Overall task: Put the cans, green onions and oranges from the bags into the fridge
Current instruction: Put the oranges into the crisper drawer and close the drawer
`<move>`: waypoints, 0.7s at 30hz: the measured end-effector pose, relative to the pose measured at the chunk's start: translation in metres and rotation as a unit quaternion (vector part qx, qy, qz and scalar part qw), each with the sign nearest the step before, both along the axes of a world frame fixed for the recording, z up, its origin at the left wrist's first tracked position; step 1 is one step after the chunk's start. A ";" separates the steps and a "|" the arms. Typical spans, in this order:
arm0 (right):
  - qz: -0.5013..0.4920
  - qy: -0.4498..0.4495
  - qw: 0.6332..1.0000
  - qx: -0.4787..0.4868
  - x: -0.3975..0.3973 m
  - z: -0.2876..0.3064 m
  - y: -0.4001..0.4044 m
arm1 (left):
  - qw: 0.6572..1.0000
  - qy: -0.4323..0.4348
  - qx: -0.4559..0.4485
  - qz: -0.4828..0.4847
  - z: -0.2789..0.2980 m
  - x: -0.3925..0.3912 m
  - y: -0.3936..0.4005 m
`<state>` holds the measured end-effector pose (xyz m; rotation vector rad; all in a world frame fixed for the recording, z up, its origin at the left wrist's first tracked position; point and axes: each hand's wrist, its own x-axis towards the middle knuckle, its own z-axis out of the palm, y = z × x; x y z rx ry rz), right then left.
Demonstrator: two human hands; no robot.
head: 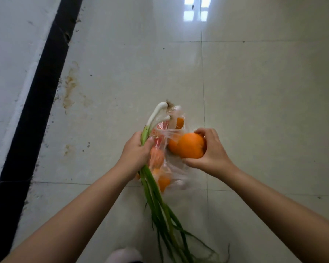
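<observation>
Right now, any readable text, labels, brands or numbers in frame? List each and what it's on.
None readable.
Plastic bag: red patches show through the film, possibly printing or a pack inside, but too crumpled and blurred to read.
Orange in the right hand: no sticker visible.
Green onions in the left hand: no band or tag visible.
Floor tiles and black strip: no markings.

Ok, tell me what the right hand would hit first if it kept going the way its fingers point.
Probably the clear plastic bag of oranges held with the green onions by the left hand; depth is unclear.
</observation>
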<state>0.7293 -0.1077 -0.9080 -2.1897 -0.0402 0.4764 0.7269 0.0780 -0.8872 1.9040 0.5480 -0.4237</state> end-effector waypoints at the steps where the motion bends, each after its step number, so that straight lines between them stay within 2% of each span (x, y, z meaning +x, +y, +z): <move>1: -0.018 0.009 1.000 0.002 0.002 0.015 -0.005 | 1.000 0.007 -0.001 -0.002 0.016 0.002 -0.006; 6: -0.085 0.033 0.996 -0.003 0.008 0.123 -0.038 | 0.996 0.062 -0.054 -0.019 0.132 0.020 -0.038; 9: -0.109 0.023 0.994 -0.001 0.012 0.215 -0.067 | 0.992 0.088 -0.088 -0.017 0.220 0.039 -0.072; 12: -0.143 0.008 0.990 0.003 0.016 0.319 -0.109 | 0.991 0.093 -0.077 -0.049 0.316 0.063 -0.118; 16: -0.187 -0.020 0.982 0.005 0.028 0.468 -0.183 | 0.986 0.045 -0.024 -0.157 0.462 0.101 -0.195; 21: -0.203 -0.093 0.975 -0.009 0.054 0.642 -0.285 | 0.965 -0.064 -0.051 -0.248 0.639 0.143 -0.287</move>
